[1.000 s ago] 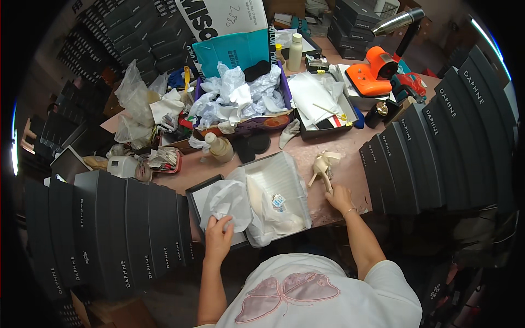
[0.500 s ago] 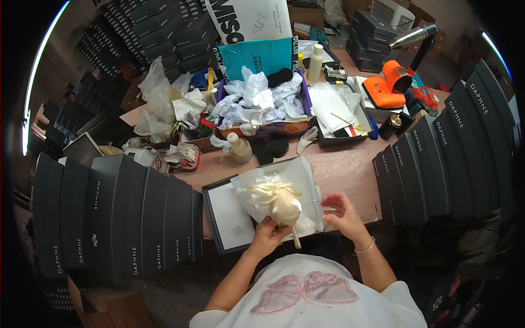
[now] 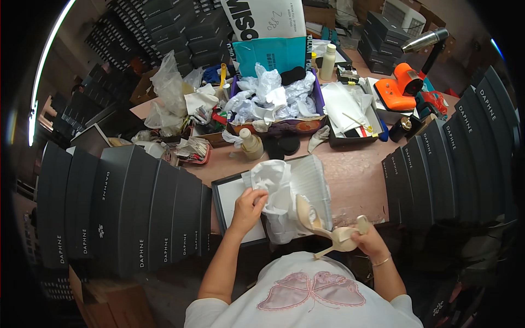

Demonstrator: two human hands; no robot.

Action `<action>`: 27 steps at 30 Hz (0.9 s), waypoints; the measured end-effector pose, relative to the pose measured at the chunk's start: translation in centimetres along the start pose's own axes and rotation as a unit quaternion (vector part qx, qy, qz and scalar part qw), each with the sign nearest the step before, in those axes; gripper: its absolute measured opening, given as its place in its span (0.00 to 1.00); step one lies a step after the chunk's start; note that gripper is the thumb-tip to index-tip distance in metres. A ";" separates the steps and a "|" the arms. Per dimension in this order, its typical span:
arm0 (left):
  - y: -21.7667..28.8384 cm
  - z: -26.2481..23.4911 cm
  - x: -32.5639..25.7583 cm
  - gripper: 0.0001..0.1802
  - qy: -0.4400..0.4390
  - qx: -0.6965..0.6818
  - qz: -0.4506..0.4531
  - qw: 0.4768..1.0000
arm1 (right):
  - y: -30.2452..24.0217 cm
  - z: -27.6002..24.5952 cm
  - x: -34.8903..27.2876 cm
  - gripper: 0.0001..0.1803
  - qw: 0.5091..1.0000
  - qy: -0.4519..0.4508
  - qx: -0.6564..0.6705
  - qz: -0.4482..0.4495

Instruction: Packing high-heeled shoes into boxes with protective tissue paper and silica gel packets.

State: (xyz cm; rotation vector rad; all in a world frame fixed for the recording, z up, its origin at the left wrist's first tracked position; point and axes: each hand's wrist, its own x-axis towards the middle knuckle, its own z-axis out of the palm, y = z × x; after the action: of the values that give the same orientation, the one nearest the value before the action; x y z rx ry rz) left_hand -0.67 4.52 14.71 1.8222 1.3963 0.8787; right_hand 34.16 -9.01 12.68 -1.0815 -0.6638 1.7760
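Observation:
My right hand is closed around cream high-heeled shoes over the front edge of the table. One slim heel points down and left; another narrow end sticks up by my fingers. Overlap makes it hard to tell the two apart. With fingertips pinched, my left hand holds the edge of crumpled white tissue paper. The paper lies over an open dark shoebox lined with ribbed white wrapping. To its left is a dark-rimmed tray-like box part with a white inside.
Dark shoeboxes stand in rows at left and right. Behind the work are a cream bottle, black round pads, a purple box of crumpled paper, a black tray of papers and an orange device.
The cream shoes have gone from my left hand over the box to my right hand, lower right. My left hand has moved up-left onto the tissue paper. The whole view has shifted slightly.

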 end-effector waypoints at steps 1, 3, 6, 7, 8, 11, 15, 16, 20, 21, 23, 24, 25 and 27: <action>0.3 -0.6 1.0 0.08 0.014 0.028 0.036 0.999 | -1.3 -0.3 -0.9 0.19 1.000 -0.024 0.014 -0.013; 1.7 -1.8 2.8 0.11 0.037 0.081 0.110 0.990 | -3.4 0.0 -2.6 0.25 0.995 -0.031 0.025 -0.092; 4.0 -2.4 4.6 0.17 0.036 0.157 0.173 0.972 | -6.9 3.6 -2.9 0.33 0.976 -0.138 0.092 -0.141; 4.8 -2.4 4.7 0.22 0.035 0.146 0.187 0.971 | -6.8 4.9 -2.4 0.33 0.973 -0.140 0.113 -0.143; 5.7 -2.5 4.5 0.23 0.034 0.120 0.201 0.972 | -6.7 5.6 -1.9 0.33 0.970 -0.142 0.134 -0.145; 9.1 -1.8 1.8 0.23 -0.013 0.020 0.188 0.982 | -3.3 6.4 1.5 0.31 0.982 -0.038 0.128 -0.134; 4.1 -1.5 0.8 0.15 0.038 0.108 0.164 0.980 | -3.0 9.0 5.4 0.29 0.951 0.039 0.301 -0.060; 2.6 -1.7 1.0 0.14 0.042 0.142 0.178 0.973 | -2.2 7.8 5.8 0.30 0.942 0.038 0.330 -0.043; 1.9 -1.6 0.3 0.11 0.030 0.213 0.192 0.958 | 0.3 5.3 5.5 0.33 0.927 0.023 0.375 0.013; 2.3 -0.9 0.0 0.11 0.023 0.196 0.188 0.962 | 0.7 5.2 5.4 0.34 0.925 0.034 0.377 0.017; 3.8 -0.3 -0.4 0.11 0.021 0.178 0.200 0.963 | 1.1 5.3 5.3 0.34 0.921 -0.001 0.388 0.023; 4.5 0.0 -0.7 0.12 0.015 0.153 0.183 0.971 | 1.1 5.4 5.4 0.34 0.918 -0.021 0.394 0.023; 5.0 0.4 -1.2 0.12 0.008 0.128 0.167 0.978 | 0.8 5.7 5.4 0.34 0.923 -0.030 0.382 0.026; 6.0 1.1 -2.0 0.13 0.025 0.085 0.193 0.977 | -0.1 7.0 4.9 0.35 0.933 -0.047 0.357 0.029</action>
State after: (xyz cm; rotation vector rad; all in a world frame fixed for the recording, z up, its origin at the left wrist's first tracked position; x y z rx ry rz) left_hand 2.95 1.18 18.91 2.2645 1.1962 1.0285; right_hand 27.09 -4.45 14.10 -0.5181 -0.0079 1.8989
